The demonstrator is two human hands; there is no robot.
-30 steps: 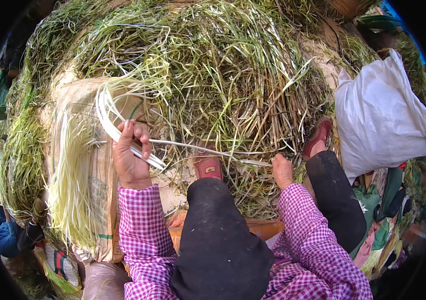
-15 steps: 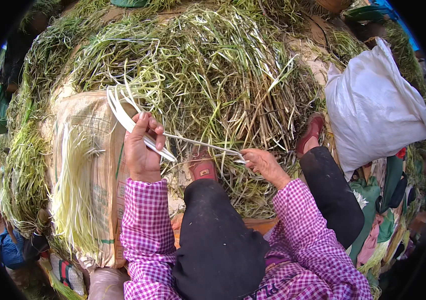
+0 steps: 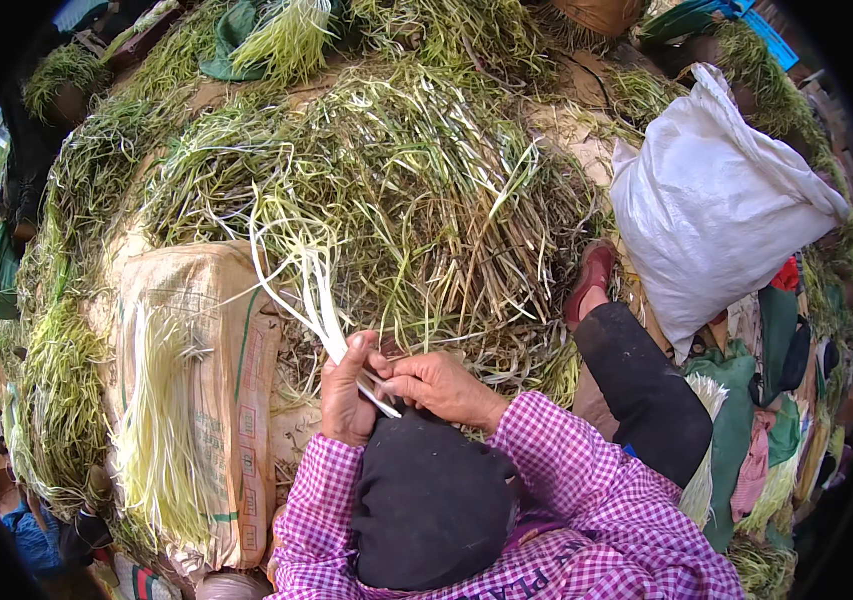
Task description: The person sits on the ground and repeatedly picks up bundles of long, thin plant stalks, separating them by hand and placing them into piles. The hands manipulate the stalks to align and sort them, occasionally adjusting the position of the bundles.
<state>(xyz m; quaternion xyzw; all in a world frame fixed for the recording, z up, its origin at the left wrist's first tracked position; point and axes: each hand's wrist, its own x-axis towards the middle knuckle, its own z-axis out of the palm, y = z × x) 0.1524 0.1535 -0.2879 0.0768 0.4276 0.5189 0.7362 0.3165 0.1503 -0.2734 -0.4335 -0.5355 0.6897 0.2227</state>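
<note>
My left hand (image 3: 349, 392) is closed around a small bunch of long white vegetable stalks (image 3: 318, 312), whose cut ends poke out below the fingers and whose thin tips curl away over the heap. Up against it is my right hand (image 3: 444, 388), fingers pinched together beside the bunch's lower end; whatever lies between them is hidden. Both hands are just above my black-trousered knee (image 3: 431, 500). To the left, a pile of pale yellow-green stalks (image 3: 161, 430) lies over a printed beige woven sack (image 3: 246, 400).
A broad heap of green and brown stalk trimmings (image 3: 426, 190) spreads over the ground ahead. On the right a full white sack (image 3: 716, 200) leans near my red shoe (image 3: 591, 280). Farther off are a green cloth with more pale stalks (image 3: 291, 40) and green bags (image 3: 731, 430).
Both hands have come down and together, closer to my knee; before, a thin stalk was stretched between them. The bunch in my left hand now points away over the heap.
</note>
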